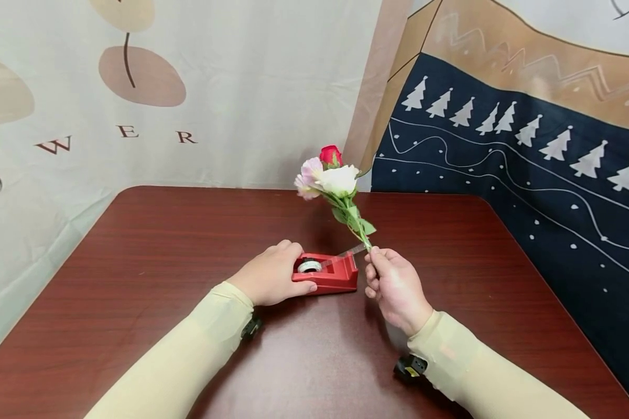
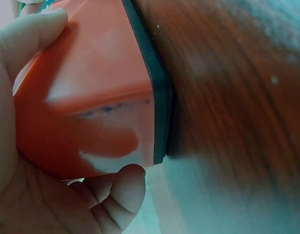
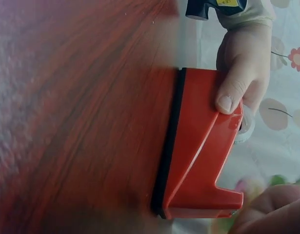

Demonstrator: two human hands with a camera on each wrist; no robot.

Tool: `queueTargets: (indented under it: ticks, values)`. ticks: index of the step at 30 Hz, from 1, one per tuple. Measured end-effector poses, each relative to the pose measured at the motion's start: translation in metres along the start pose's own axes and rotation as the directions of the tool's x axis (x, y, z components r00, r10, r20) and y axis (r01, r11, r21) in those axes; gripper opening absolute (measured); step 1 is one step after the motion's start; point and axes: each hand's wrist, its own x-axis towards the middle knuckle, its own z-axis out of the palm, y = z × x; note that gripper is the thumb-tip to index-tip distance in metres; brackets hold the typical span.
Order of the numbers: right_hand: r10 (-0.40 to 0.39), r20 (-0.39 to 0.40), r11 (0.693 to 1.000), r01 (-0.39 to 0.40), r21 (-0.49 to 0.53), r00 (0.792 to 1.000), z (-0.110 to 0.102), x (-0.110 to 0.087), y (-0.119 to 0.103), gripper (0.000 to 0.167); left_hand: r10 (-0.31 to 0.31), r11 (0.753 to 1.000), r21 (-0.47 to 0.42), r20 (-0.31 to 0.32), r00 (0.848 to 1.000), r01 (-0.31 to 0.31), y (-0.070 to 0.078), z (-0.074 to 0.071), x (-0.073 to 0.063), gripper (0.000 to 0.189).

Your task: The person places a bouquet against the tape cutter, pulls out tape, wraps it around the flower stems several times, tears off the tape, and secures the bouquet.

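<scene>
A red tape dispenser (image 1: 335, 283) with a black base stands on the table, a white-cored roll of clear tape (image 1: 310, 266) inside it. My left hand (image 1: 272, 273) grips its rear end, thumb on the near side and fingers over the far side; the left wrist view shows this grip up close. In my right hand (image 1: 398, 285) the stems of a small bunch of artificial-looking flowers (image 1: 340, 180) are pinched: a red rose, a white bloom and a pinkish-lilac one, tilted up to the left. A strip of clear tape (image 1: 348, 252) stretches from the dispenser to the stems.
The dark red-brown wooden table (image 1: 162, 262) extends on both sides of the hands. Behind it hangs a pale printed curtain (image 1: 267, 87), and to the right a navy cloth (image 1: 503, 169) with white trees. Dark wrist cameras (image 1: 410, 368) sit on both sleeves.
</scene>
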Motion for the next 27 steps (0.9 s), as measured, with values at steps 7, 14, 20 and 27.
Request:
queueTargets:
  ticks: [7,14,20,27]
  values:
    - [0.123,0.089,0.992,-0.121,-0.029,0.988,-0.008,0.000,-0.010,0.024,-0.001,1.000,0.011,0.004,1.000,0.001,-0.001,0.001,0.001,0.051]
    - [0.126,0.096,0.990,-0.119,-0.069,0.987,-0.007,-0.001,-0.011,0.024,0.002,1.000,0.015,0.001,1.000,-0.002,-0.001,0.002,0.002,0.052]
    - [-0.035,0.034,0.982,0.040,-0.183,0.999,0.000,-0.003,-0.006,0.019,0.001,1.000,0.023,-0.006,1.000,0.000,-0.001,0.002,0.002,0.056]
    - [-0.293,-0.040,0.855,0.243,-0.459,0.955,0.003,-0.001,-0.002,0.016,0.010,1.000,0.028,-0.014,1.000,-0.010,0.000,0.002,0.002,0.057]
